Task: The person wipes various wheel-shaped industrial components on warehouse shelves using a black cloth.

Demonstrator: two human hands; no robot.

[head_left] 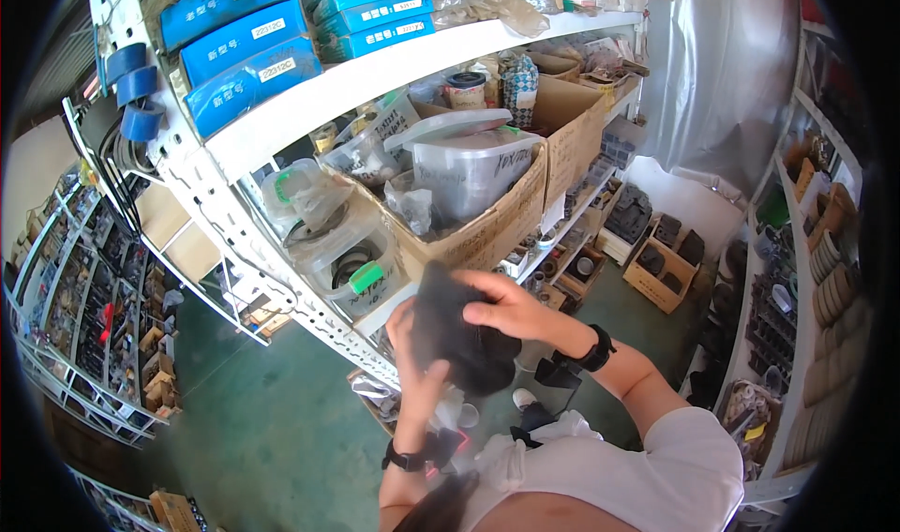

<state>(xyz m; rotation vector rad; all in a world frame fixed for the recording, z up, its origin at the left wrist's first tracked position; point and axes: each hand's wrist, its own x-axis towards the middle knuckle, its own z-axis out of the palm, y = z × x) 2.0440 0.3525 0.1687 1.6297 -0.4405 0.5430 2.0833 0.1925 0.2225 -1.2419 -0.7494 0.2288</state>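
Holding a dark bundle in mid-air between left hand and right hand, just in front of the shelf. Gripping with both sets of fingers: wrapping the left flank with the left, pressing the upper right with the right fingers and thumb.

Counting as done, by judgement: taking the bundle in hand. Counting as not done: releasing it or setting it down. Leaving undecided how much handling is remaining, for want of a visible sign.

Cataloguing materials. Presenting, in the bundle, a black to charcoal mass of rounded, irregular outline, apparently matt; blurring too much for naming substance or contents. Showing, beyond the hands, a brown cardboard box with creased, open-topped walls. Containing a cloudy plastic tub under a tilted, rounded lid. Adjoining on the left, a clear plastic container with a bright green tab. Displaying above, blue cartons, flat-sided and stacked. Supporting all this, white-painted metal with a perforated upright. Spreading below, a smooth green floor.
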